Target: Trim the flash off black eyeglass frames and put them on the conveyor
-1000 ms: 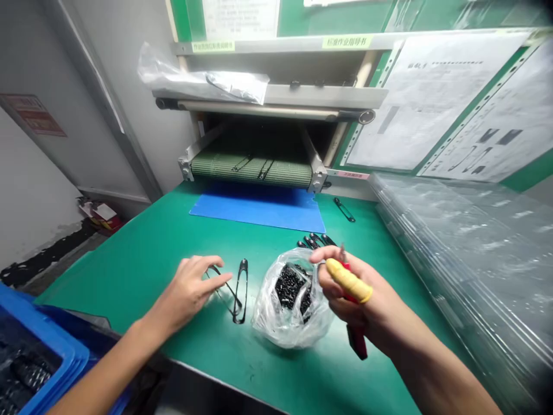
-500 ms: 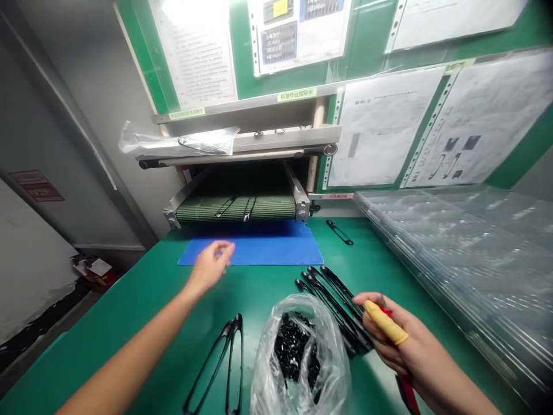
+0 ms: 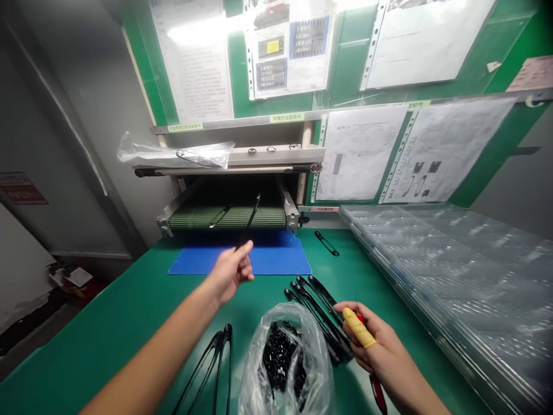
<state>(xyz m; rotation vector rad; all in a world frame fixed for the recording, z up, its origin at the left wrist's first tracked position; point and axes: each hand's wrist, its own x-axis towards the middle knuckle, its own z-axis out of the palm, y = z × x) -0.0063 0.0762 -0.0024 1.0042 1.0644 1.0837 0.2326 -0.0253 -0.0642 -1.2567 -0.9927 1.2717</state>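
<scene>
My left hand [image 3: 228, 274] is closed in a pinch at the front of the conveyor, on the near end of a slim black looped plastic part [image 3: 253, 212]. The part slants up over the belt. Another looped part [image 3: 220, 216] lies on the belt to its left. My right hand [image 3: 374, 343], with a yellow finger cot on its thumb, is wrapped around red-handled cutters [image 3: 378, 395]; their jaws are mostly hidden. Beside its fingertips lies a bunch of black looped parts [image 3: 319, 311]. A clear plastic bag [image 3: 317, 346] of black scraps stands between my forearms.
The green-ribbed conveyor [image 3: 190, 222] ends above a blue sheet [image 3: 276, 262] on the green table. More looped parts [image 3: 227, 334] lie at the near left, and one small looped part [image 3: 327, 243] lies behind the bunch. Clear trays [image 3: 415, 276] line the right side.
My left hand has moved right and now pinches the right-hand looped part from the belt, its far end raised. My right hand keeps the cutters. The view has shifted slightly.
</scene>
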